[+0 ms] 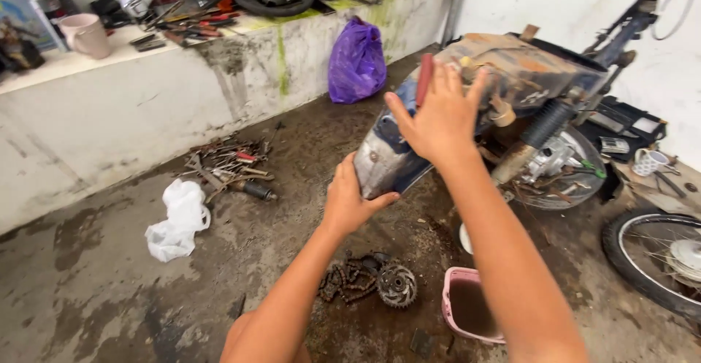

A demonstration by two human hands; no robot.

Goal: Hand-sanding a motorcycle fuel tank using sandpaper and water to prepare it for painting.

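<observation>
A stripped motorcycle (540,93) stands ahead of me, its rusty frame bare. My left hand (352,196) grips the lower edge of its grey and blue rear body panel (385,160). My right hand (440,115) lies flat against the panel higher up, fingers spread, with a red-handled tool (424,78) pinched between thumb and palm. On the floor below my arms lie a toothed sprocket (396,285) and a greasy chain (349,280).
A pink tub (467,310) of dirty liquid sits by my right forearm. A loose wheel (653,257) lies at the right. A pile of rusty tools (230,166) and a white bag (177,219) lie left. A purple bag (356,62) leans on the ledge (168,93).
</observation>
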